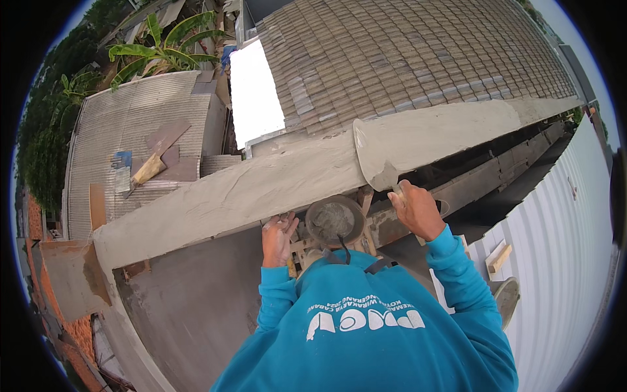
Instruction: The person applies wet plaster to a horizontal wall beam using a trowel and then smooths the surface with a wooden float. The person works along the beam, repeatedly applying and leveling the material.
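In my right hand is the handle of a trowel, gripped with closed fingers. The trowel's blade, smeared with grey mortar, lies against the top of a long cement ledge; its outline partly blends into the wet surface. My left hand is at the ledge's near edge, fingertips touching or close to it, fingers somewhat apart and nothing visible in them. Between my hands stands a round dark bucket with grey mortar inside.
Beyond the ledge rises a tiled roof; a corrugated roof with loose boards lies to the left. Wooden scaffold pieces surround the bucket. At right are white metal sheeting, a wood block and another mortar-stained container.
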Action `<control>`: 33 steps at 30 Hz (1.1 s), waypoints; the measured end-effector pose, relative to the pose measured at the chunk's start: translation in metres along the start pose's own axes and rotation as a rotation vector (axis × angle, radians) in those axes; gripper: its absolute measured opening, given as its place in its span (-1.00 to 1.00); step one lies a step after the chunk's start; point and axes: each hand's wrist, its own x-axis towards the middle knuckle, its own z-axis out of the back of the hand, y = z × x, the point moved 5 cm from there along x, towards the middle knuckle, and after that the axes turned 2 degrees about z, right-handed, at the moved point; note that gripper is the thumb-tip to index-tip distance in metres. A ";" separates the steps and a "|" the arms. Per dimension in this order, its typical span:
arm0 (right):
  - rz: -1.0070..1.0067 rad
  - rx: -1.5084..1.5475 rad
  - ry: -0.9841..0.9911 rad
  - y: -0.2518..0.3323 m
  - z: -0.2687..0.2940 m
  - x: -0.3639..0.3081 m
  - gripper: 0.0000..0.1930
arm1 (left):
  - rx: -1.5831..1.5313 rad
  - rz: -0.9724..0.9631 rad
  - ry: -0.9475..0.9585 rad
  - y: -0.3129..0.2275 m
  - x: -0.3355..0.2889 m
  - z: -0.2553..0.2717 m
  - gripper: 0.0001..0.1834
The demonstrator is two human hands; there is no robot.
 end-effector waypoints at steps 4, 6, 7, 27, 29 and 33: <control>0.084 0.094 0.065 0.051 -0.023 0.009 -0.70 | -0.042 0.002 -0.010 -0.002 -0.004 -0.007 -0.55; 0.174 0.104 0.097 0.075 -0.031 0.009 -0.70 | -0.033 0.001 0.001 -0.004 -0.006 -0.009 -0.61; 0.219 0.109 0.112 0.084 -0.034 0.008 -0.70 | -0.029 0.001 0.019 -0.004 -0.005 -0.009 -0.58; 0.242 -0.118 -0.018 0.013 0.022 0.049 -0.69 | -0.046 0.021 0.043 0.001 -0.001 -0.001 -0.75; 0.300 -0.164 -0.022 0.016 0.018 0.063 -0.67 | -0.055 0.031 0.062 0.003 0.002 0.001 -0.65; 0.140 -0.330 0.001 -0.013 0.024 0.114 -0.66 | -0.067 0.029 0.017 0.004 0.003 -0.002 -0.79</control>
